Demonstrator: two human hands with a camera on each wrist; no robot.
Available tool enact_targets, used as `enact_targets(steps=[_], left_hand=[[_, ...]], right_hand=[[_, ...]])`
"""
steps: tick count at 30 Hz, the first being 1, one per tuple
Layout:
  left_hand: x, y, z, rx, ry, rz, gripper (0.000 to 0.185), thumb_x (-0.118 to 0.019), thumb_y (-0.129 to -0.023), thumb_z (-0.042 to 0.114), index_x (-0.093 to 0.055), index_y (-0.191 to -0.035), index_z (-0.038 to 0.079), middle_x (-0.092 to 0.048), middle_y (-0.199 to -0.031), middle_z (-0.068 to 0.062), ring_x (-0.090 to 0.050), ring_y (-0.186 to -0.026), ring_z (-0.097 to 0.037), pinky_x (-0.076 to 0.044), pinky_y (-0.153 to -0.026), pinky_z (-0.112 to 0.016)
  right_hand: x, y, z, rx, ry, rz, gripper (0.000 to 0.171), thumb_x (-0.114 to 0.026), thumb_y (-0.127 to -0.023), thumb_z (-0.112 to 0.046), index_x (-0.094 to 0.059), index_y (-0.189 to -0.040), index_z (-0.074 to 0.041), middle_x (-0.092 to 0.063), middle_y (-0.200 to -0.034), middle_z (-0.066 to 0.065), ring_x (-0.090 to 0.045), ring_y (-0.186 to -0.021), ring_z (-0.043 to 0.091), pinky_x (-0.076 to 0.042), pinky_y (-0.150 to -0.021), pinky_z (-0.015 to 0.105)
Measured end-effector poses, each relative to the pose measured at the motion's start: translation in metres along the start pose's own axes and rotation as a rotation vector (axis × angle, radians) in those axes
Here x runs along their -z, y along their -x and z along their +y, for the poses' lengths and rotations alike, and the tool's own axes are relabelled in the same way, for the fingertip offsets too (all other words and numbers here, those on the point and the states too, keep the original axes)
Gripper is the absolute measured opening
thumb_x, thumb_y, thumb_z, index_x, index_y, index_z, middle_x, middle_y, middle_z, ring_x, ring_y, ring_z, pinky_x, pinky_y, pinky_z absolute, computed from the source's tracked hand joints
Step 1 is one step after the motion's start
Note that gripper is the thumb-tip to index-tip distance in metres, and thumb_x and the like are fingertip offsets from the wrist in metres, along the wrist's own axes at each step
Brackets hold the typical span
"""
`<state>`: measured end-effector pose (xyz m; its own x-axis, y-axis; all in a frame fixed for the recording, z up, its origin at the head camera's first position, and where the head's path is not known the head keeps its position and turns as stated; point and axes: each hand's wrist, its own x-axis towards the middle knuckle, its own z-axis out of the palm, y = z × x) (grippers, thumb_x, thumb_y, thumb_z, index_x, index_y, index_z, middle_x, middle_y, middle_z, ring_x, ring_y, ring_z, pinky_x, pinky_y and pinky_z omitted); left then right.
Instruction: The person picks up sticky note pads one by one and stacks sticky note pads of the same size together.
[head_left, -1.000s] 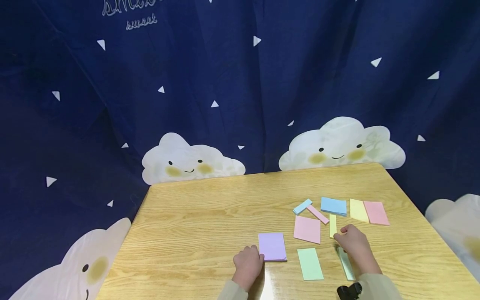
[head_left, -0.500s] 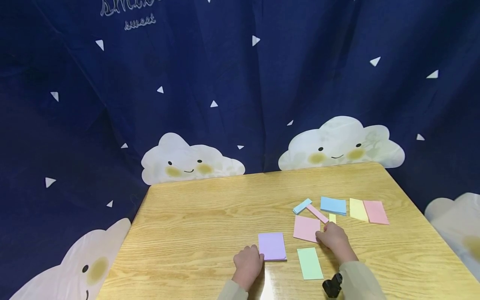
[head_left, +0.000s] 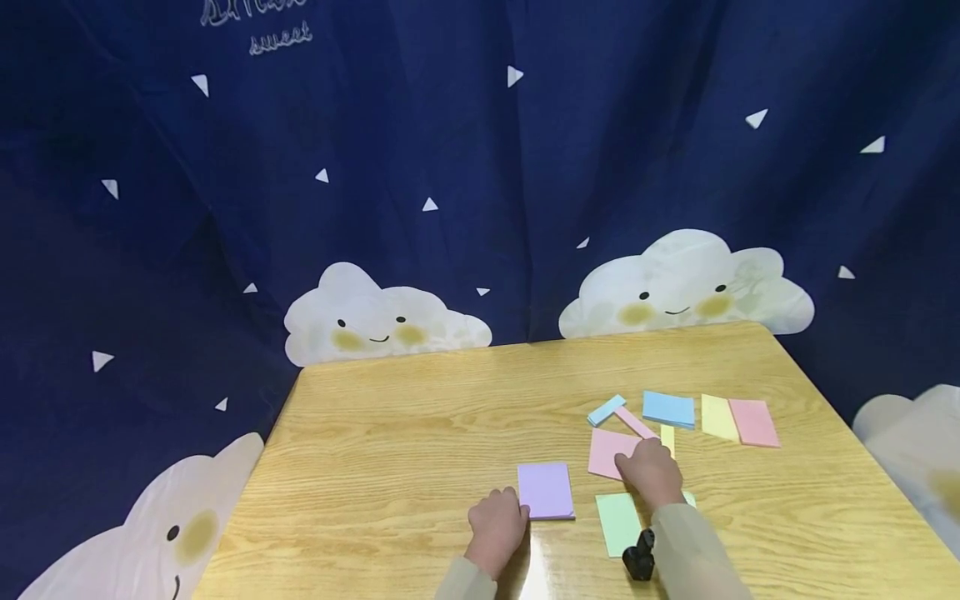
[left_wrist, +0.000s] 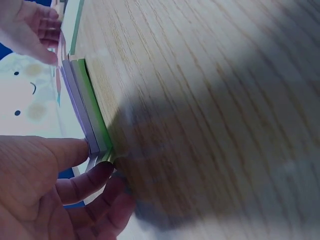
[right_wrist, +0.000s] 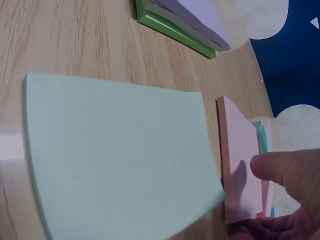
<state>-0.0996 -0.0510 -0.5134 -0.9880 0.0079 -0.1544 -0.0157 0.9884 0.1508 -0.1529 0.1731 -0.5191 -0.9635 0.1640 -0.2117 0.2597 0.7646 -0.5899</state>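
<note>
Near the front middle of the table in the head view, my left hand (head_left: 497, 527) pinches the near left corner of a stack of sticky note pads (head_left: 545, 490). Its top is purple, and green layers show underneath in the left wrist view. My right hand (head_left: 651, 472) is at the right side of a square pink sticky note pad (head_left: 607, 454). In the right wrist view the thumb is spread above that pad's face, casting a shadow on it, with the fingertips low by its edge. A pale green pad (right_wrist: 120, 155) lies just nearer, partly beneath the right wrist.
Beyond my right hand lie a blue strip pad (head_left: 606, 410), a pink strip (head_left: 636, 422) and a yellow strip (head_left: 667, 437). Farther right are a blue pad (head_left: 668, 407), a yellow pad (head_left: 718, 417) and another pink pad (head_left: 753, 422). A dark curtain (head_left: 420, 150) hangs behind the table (head_left: 375, 467).
My right hand has moved left from the yellow strip to the pink pad, and its forearm now overlaps the pale green pad. My left hand keeps its place at the purple stack.
</note>
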Motion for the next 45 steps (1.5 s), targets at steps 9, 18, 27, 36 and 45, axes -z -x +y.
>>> enact_targets(steps=[9,18,27,36,45], left_hand=[[0.001,-0.001,0.0,-0.001,-0.001,0.008,0.029,-0.059,-0.085,0.033,-0.057,-0.082,0.004,-0.051,-0.067,-0.008,-0.056,-0.063,-0.026,-0.043,-0.054,-0.039],[0.003,-0.002,0.0,-0.006,0.009,0.001,0.029,-0.058,-0.085,0.032,-0.057,-0.083,0.003,-0.051,-0.067,-0.008,-0.056,-0.063,-0.026,-0.043,-0.055,-0.039],[0.004,0.001,0.0,-0.002,0.029,0.004,0.029,-0.059,-0.084,0.032,-0.058,-0.083,0.003,-0.052,-0.068,-0.009,-0.057,-0.064,-0.028,-0.043,-0.055,-0.04],[0.003,0.001,0.001,0.002,0.02,0.004,0.03,-0.058,-0.085,0.032,-0.058,-0.084,0.003,-0.051,-0.068,-0.009,-0.056,-0.064,-0.026,-0.043,-0.055,-0.039],[0.002,0.002,0.0,0.002,0.019,0.007,0.03,-0.059,-0.084,0.032,-0.057,-0.082,0.003,-0.052,-0.067,-0.009,-0.057,-0.063,-0.027,-0.042,-0.054,-0.039]], right_hand=[[-0.003,-0.008,0.001,-0.073,0.009,-0.015,0.021,-0.059,-0.067,-0.015,-0.042,-0.062,-0.004,-0.04,-0.057,0.007,-0.038,-0.049,0.019,-0.03,-0.04,0.03],[-0.001,-0.008,-0.001,-0.075,-0.019,-0.052,0.025,-0.058,-0.068,-0.011,-0.039,-0.051,-0.011,-0.033,-0.05,-0.001,-0.031,-0.044,0.014,-0.026,-0.04,0.027],[-0.007,-0.011,0.004,0.004,-0.105,-0.036,0.026,-0.057,-0.064,-0.002,-0.038,-0.049,-0.013,-0.03,-0.045,-0.005,-0.027,-0.041,0.01,-0.021,-0.04,0.023],[-0.004,-0.009,0.001,-0.008,-0.108,-0.064,0.024,-0.055,-0.062,0.002,-0.038,-0.05,-0.011,-0.03,-0.047,-0.004,-0.027,-0.042,0.01,-0.023,-0.041,0.022],[-0.005,-0.01,0.004,-0.029,-0.141,-0.097,0.019,-0.056,-0.062,-0.001,-0.04,-0.056,-0.007,-0.029,-0.05,-0.002,-0.026,-0.044,0.012,-0.023,-0.042,0.023]])
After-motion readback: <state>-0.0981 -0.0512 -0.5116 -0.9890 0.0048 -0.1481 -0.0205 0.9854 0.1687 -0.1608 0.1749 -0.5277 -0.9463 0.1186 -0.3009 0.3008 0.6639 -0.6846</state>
